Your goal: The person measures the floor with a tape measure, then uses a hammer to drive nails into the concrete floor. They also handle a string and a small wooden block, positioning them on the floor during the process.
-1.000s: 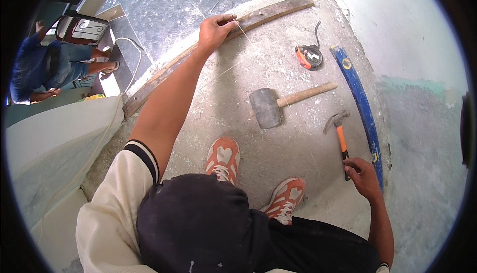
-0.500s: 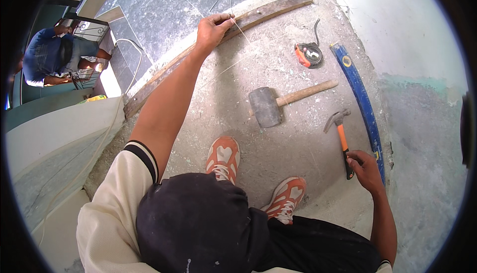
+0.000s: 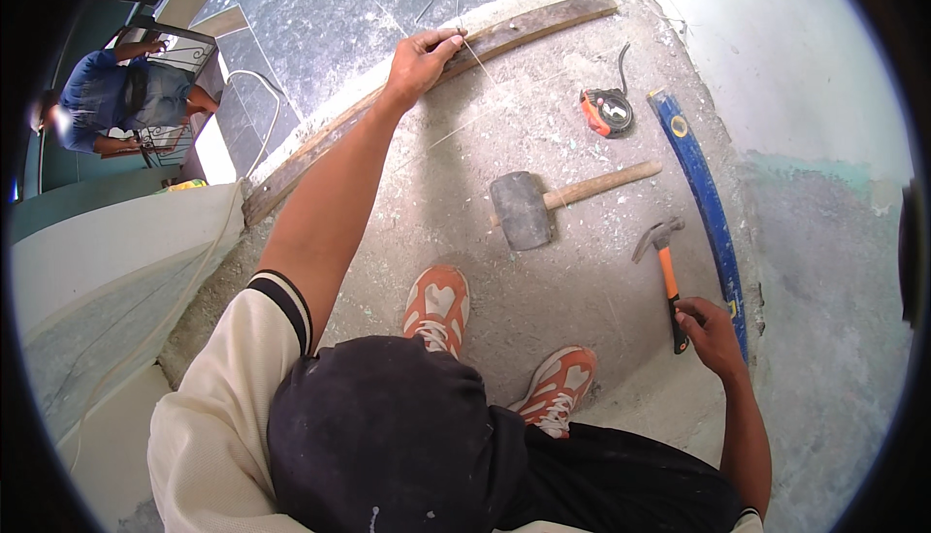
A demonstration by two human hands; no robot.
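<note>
- Left hand [image 3: 419, 65]: pinched on string [image 3: 477, 55] at wooden plank [image 3: 543, 21], beyond mallet [image 3: 521, 211].
- Right hand [image 3: 711, 335]: at handle of claw hammer [image 3: 668, 271], right of mallet; can't tell if gripping.

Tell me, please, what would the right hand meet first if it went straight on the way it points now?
The right hand would most likely meet the hammer handle first, which lies directly before it. Depth is unclear here; they may already touch.

Orange-black hammer handle [image 3: 670, 286], blue level [image 3: 711, 218]
</note>
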